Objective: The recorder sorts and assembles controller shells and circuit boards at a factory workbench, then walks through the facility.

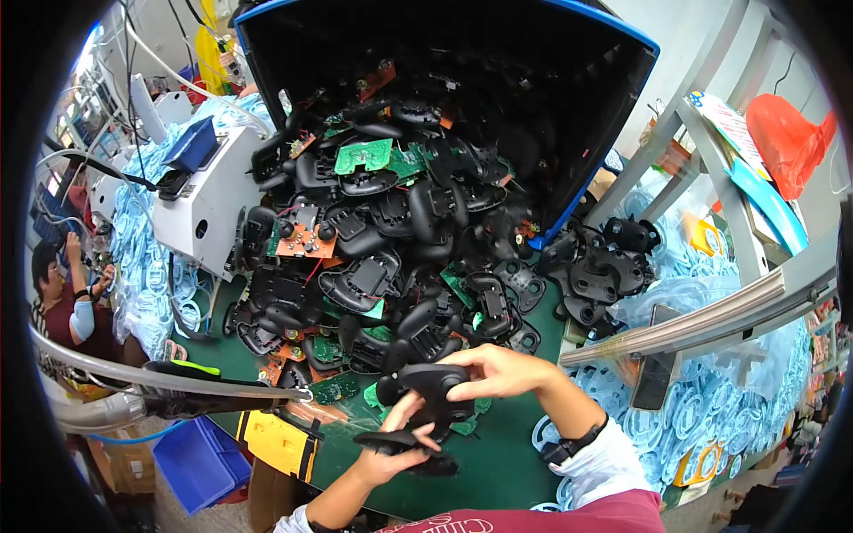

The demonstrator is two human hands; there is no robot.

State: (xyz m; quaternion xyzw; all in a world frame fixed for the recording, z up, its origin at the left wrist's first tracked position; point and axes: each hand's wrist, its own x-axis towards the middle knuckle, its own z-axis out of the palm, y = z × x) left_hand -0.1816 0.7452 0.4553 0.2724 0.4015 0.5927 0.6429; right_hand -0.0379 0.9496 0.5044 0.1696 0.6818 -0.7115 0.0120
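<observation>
Head view: person at green surface, lower centre of frame. Right grip pinching dark shell, thumb on top, lower centre. Left grip just below and left, holding flat black piece between fingers; 1 fingertip near shell's lower left, contact unclear. Step in hand, by my reading: handling 2 black parts together above surface. Next move seems to call for firm right pinch, left fingers controlling flat piece. Shell pile, upper centre, before black bin.
</observation>
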